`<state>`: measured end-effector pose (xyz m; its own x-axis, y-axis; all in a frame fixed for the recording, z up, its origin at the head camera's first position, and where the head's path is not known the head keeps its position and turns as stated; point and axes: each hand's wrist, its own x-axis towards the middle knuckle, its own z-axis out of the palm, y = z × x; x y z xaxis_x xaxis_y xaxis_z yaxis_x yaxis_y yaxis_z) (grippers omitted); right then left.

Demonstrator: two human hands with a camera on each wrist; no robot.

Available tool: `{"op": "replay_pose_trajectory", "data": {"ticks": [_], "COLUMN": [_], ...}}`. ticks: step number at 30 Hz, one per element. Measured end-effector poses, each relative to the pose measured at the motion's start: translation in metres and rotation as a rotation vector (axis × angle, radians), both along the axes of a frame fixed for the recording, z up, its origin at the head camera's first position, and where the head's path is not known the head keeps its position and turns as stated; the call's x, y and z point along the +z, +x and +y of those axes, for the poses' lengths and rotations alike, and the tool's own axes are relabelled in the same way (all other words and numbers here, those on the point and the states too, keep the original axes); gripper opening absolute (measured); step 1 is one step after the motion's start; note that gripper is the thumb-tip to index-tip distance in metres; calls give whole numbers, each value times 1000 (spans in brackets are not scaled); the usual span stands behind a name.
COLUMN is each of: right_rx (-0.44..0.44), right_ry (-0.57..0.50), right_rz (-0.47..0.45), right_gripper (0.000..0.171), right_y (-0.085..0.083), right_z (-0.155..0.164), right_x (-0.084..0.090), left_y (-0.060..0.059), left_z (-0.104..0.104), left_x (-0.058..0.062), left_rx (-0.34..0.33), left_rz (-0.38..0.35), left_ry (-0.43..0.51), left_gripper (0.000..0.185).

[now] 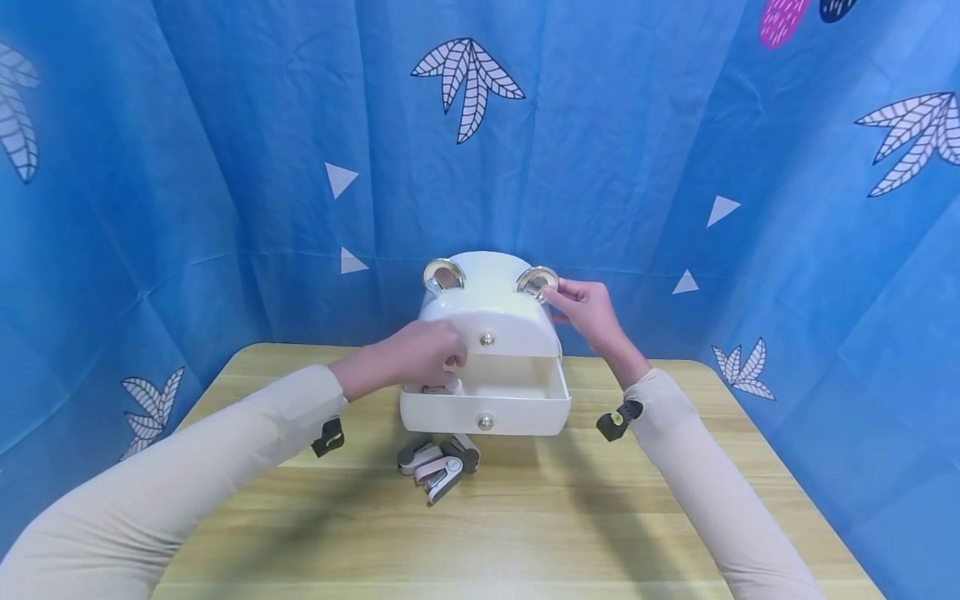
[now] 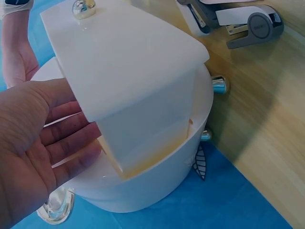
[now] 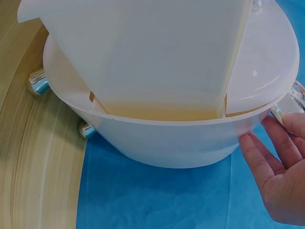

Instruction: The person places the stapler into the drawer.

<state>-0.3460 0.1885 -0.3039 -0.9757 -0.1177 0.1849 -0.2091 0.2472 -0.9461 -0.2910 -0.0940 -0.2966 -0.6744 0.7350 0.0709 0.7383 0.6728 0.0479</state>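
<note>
A white storage box [image 1: 491, 287] with gold-rimmed ears stands on the table, its lower drawer [image 1: 525, 414] pulled out. My left hand [image 1: 423, 352] is over the drawer's left side, blurred in the head view. In the left wrist view that hand's fingers [image 2: 71, 143] extend loosely beside the drawer with nothing held. Below it, a small pale item [image 1: 444, 387] lies inside the drawer, partly hidden. My right hand [image 1: 588, 310] pinches the box's right ear [image 1: 536, 280] with the thumb in front, and its other fingertips [image 3: 248, 143] rest at the box's side.
Several small staplers [image 1: 442, 467] in grey, white and pink lie in a heap on the table just before the drawer. The wooden table [image 1: 525, 533] extends to both sides and toward me. A blue patterned curtain [image 1: 637, 167] hangs behind the box.
</note>
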Motion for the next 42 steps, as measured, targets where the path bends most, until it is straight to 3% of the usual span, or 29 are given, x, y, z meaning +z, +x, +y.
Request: {"op": "replay_pose_trajectory", "data": {"ticks": [11, 17, 22, 27, 33, 38, 42], "right_rx": [10, 12, 16, 18, 19, 13, 8], "right_ry": [1, 13, 17, 14, 12, 8, 14], "right_rz": [15, 22, 31, 32, 21, 25, 26], "right_gripper": [40, 40, 40, 40, 41, 40, 41], "right_y": [-2, -3, -4, -3, -3, -2, -2], "right_z": [2, 3, 3, 2, 1, 3, 2], "right_x": [-2, -3, -3, -3, -2, -3, -3], "left_y": [4, 18, 30, 42, 50, 50, 49], "left_z": [-7, -18, -39, -68, -100, -108, -104], "left_x": [13, 21, 15, -7, -52, -90, -115], "left_rx": [24, 68, 118, 222, 323, 345, 348], "left_rz": [37, 1, 8, -32, -67, -139, -191], "left_ry": [65, 157, 278, 433, 562, 587, 541], "left_gripper": [16, 20, 24, 27, 29, 30, 34]}}
